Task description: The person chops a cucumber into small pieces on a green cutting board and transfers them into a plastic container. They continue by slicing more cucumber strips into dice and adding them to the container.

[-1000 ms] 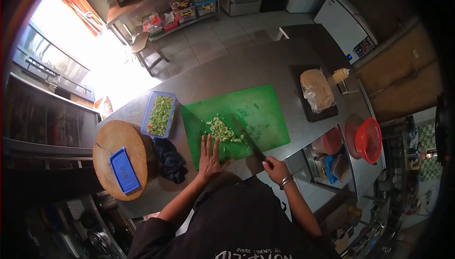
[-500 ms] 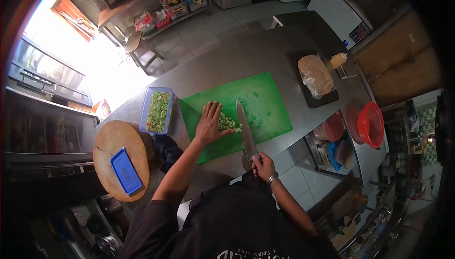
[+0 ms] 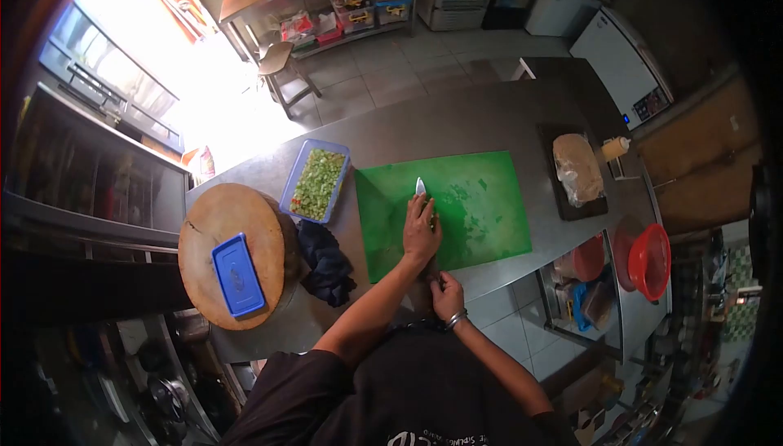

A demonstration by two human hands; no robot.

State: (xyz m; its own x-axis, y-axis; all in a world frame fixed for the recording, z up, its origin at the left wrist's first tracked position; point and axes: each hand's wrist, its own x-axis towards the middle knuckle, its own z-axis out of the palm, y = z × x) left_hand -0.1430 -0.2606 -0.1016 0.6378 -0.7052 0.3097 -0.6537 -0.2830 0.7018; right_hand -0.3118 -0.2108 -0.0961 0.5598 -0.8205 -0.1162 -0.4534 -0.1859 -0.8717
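Observation:
On the green cutting board [image 3: 383, 242], a kitchen knife [image 3: 420, 187] points away from me, its tip showing past my fingers. My left hand [image 3: 422, 236] is cupped over the blade with the fingers close together, hiding most of it. Near the table's front edge, my right hand [image 3: 448, 296] is closed round the knife's handle. No pile of chopped green vegetable shows on the board; whether pieces lie under my left palm is hidden. Left of the board stands a clear plastic container [image 3: 287, 193] of chopped green vegetable [image 3: 318, 181] with a few red bits.
A round wooden block [image 3: 196, 258] at the left carries a blue lid [image 3: 239, 275]. Beside it lies a dark cloth [image 3: 326, 265]. To the right are a plastic-wrapped brown block [image 3: 577, 170] on a dark tray, a squeeze bottle [image 3: 616, 148] and a red basket [image 3: 650, 262].
My left hand has moved right, from beside the chopped pile onto the blade. The pile is no longer visible on the board. The view has shifted, so the scene sits differently in frame.

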